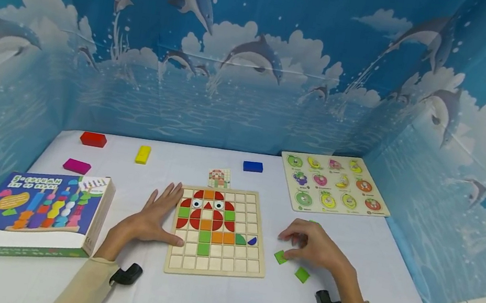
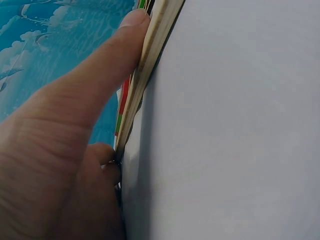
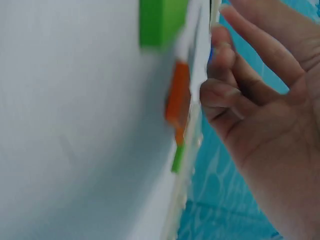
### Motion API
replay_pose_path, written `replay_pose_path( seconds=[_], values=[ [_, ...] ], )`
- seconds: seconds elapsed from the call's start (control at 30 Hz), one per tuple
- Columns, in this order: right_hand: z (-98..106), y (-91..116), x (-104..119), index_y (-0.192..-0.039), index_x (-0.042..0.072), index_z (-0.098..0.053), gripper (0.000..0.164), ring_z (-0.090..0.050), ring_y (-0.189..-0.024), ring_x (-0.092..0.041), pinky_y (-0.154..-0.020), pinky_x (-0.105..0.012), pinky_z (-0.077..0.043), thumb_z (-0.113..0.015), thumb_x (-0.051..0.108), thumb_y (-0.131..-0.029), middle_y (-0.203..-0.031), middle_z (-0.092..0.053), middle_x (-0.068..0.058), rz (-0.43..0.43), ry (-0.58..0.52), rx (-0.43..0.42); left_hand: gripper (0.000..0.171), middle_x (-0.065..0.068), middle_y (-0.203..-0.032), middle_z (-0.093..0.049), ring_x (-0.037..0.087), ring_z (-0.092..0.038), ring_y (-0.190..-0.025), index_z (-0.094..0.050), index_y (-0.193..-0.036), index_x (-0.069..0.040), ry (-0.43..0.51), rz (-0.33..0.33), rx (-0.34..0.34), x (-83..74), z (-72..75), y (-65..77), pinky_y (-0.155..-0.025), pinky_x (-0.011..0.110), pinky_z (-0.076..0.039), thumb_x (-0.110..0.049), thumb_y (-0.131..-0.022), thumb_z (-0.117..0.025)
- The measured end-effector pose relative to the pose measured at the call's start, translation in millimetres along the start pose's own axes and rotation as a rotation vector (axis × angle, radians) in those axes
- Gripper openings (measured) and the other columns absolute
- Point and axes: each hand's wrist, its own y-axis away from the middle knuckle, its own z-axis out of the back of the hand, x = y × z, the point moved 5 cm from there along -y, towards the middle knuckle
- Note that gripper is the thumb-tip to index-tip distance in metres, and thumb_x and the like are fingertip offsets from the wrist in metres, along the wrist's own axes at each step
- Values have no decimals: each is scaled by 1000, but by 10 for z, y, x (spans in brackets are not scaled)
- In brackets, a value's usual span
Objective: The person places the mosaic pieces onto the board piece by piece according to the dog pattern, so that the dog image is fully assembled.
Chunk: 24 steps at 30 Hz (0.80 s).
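Note:
A square wooden grid board (image 1: pixel 213 270) lies in the middle of the table, with red, green, orange and other tiles forming a figure. My left hand (image 1: pixel 153 219) spreads along its left side, the thumb resting on the board's edge; the left wrist view shows that thumb (image 2: pixel 100 75) against the rim. To the right of the board, my right hand (image 1: pixel 316 245) hovers low over loose tiles, its fingers loosely bent. One green square tile (image 1: pixel 281 256) lies by its thumb, another green tile (image 1: pixel 302 274) nearer me. An orange tile (image 3: pixel 178 95) shows in the right wrist view. Nothing is visible between the right fingertips.
A small pattern card (image 1: pixel 220 177) touches the board's far edge. At left stands a bead-set box (image 1: pixel 37 214); at far right lies a fruit puzzle board (image 1: pixel 335 184). Red (image 1: pixel 93 139), magenta (image 1: pixel 77 166), yellow (image 1: pixel 143 154) and blue (image 1: pixel 252 167) blocks lie toward the back.

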Motion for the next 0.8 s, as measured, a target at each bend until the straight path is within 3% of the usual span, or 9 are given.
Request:
replay_pose_path(
  seconds=[0.23,0.5,0.67,0.8],
  values=[
    [248,60,-178,-110,8,-83,37,-58,-84,-22,-71,-26,-51,-98,7,-76,-93,-70,-1,-101,71,-64,143,5,-183,-1,29,10,-168,-11,-175,-13,15,-1,-9,-4,15,13,-133,56,14,-64,-70,-94],
    [354,91,-311,-109,5,-81,39,-57,-84,-21,-70,-25,-51,-99,12,-76,-90,-65,-2,-186,126,-88,144,5,-183,0,29,10,-168,-10,-175,-13,11,2,-7,12,7,6,-133,56,14,-64,-70,-94],
    [384,110,-335,-110,3,-80,44,-57,-84,-21,-70,-26,-51,-102,15,-73,-89,-64,-3,-231,136,-50,143,5,-183,-1,29,10,-168,-11,-175,-14,17,-1,-13,25,-5,-1,-133,56,14,-63,-70,-95],
    [389,109,-337,-111,4,-78,50,-56,-84,-20,-71,-26,-52,-103,13,-69,-90,-63,-3,-210,148,-2,144,6,-183,-1,29,10,-168,-11,-175,-14,18,-8,-18,32,-7,-4,-133,56,14,-63,-69,-95]
  ],
)
